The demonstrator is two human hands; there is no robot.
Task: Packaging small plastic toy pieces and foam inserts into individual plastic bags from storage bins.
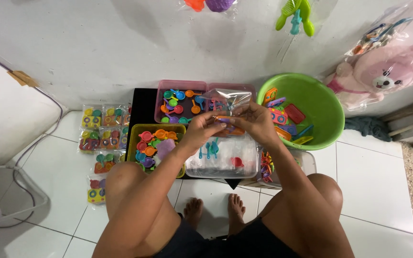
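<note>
My left hand (pixel 201 130) and my right hand (pixel 255 123) meet above the trays and together hold a clear plastic bag (pixel 228 100) that stands open upward. An orange toy piece (pixel 229 130) and a small purple piece sit between my fingers at the bag's lower end. Below the hands lies a clear tray (pixel 223 160) with flat clear bags and a few small toy spoons. My knees frame the lower view and my bare feet rest on the white tile.
A yellow-green basket (pixel 144 130) of toy pans sits at left, a pink tray (pixel 178 87) of toy spoons behind. A green basin (pixel 319 102) with toy parts stands right. Filled toy packets (pixel 102 129) lie on the floor at left. A pink plush bear (pixel 383 71) leans against the wall.
</note>
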